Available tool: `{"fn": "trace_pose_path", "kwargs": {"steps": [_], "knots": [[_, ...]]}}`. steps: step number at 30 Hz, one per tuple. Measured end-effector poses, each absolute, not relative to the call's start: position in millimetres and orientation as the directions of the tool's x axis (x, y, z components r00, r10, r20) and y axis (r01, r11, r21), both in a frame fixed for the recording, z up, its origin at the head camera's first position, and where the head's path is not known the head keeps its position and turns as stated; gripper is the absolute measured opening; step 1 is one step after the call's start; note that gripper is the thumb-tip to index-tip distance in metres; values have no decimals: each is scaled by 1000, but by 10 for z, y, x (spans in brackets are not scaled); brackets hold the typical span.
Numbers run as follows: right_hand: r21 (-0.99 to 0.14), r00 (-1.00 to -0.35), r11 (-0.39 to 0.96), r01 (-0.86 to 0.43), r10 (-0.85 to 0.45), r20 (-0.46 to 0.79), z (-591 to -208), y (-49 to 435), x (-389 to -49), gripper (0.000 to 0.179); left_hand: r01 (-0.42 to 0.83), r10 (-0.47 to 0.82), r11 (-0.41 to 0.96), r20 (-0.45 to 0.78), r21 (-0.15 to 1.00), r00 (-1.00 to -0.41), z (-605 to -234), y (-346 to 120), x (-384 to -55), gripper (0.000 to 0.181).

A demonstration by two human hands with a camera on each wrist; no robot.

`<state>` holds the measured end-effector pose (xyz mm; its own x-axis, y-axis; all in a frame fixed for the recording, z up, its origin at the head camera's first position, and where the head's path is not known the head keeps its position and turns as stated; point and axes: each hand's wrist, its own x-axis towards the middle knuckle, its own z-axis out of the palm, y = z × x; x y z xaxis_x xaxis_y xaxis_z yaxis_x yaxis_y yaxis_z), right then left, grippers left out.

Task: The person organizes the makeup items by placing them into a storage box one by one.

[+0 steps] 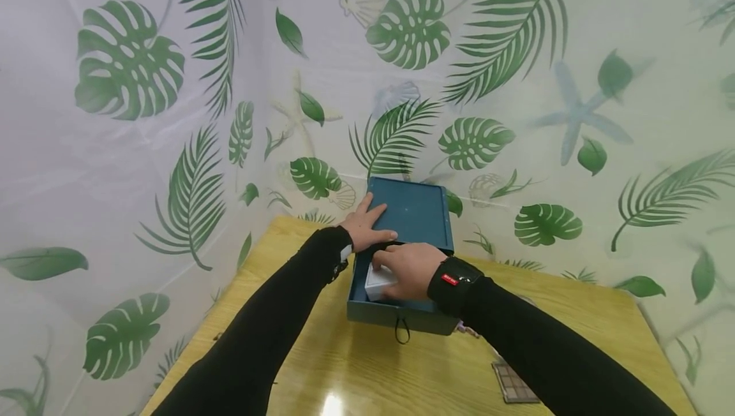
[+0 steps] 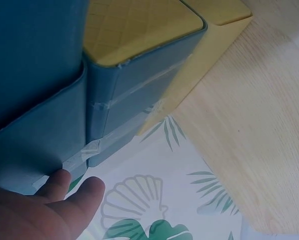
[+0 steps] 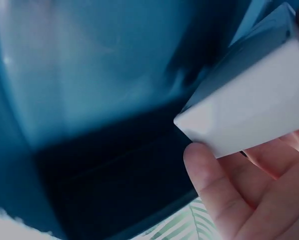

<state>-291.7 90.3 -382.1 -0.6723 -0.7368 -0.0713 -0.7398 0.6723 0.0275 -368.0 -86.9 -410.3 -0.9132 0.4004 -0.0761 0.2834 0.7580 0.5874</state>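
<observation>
A blue storage box (image 1: 396,319) stands on the table with its lid (image 1: 410,212) swung up at the back. A black loop hangs from its front wall. Inside the left part of the box, my right hand (image 1: 416,268) grips a small white box (image 3: 249,105), thumb and fingers around its sides. The right wrist view shows the white box tilted over the dark interior. My left hand (image 1: 364,228) rests with spread fingers at the lid's left edge. In the left wrist view, its fingertips (image 2: 92,190) are beside the taped blue outer side.
A brown gridded flat item (image 1: 515,383) lies on the wooden table (image 1: 356,378) at the right, partly under my right forearm. Something small and purple (image 1: 467,329) shows beside the box's right corner. Leaf-printed sheeting (image 1: 310,116) hangs behind the table.
</observation>
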Motion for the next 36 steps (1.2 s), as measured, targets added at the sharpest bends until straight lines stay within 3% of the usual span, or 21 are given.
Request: {"fn": "trace_pose_path", "kwargs": {"steps": [11, 18, 24, 32, 36], "knots": [[-5, -665, 667, -745, -744, -63, -3977, 885, -2986, 52, 294, 417, 753, -80, 589, -905, -4126, -840, -3641, 80], [113, -617, 614, -781, -787, 10, -4093, 806, -3078, 48, 293, 415, 754, -81, 588, -906, -4103, -848, -3652, 78], [149, -653, 648, -747, -757, 16, -4168, 787, -3160, 56, 304, 417, 754, -66, 583, -906, -4107, -853, -3669, 77], [176, -644, 636, -751, -765, 15, -4187, 792, -3187, 66, 300, 415, 752, -67, 587, -907, -4106, -868, -3689, 77], [134, -651, 643, -754, -759, -20, -4143, 808, -3168, 64, 302, 409, 763, -65, 572, -910, -4117, -860, -3700, 76]]}}
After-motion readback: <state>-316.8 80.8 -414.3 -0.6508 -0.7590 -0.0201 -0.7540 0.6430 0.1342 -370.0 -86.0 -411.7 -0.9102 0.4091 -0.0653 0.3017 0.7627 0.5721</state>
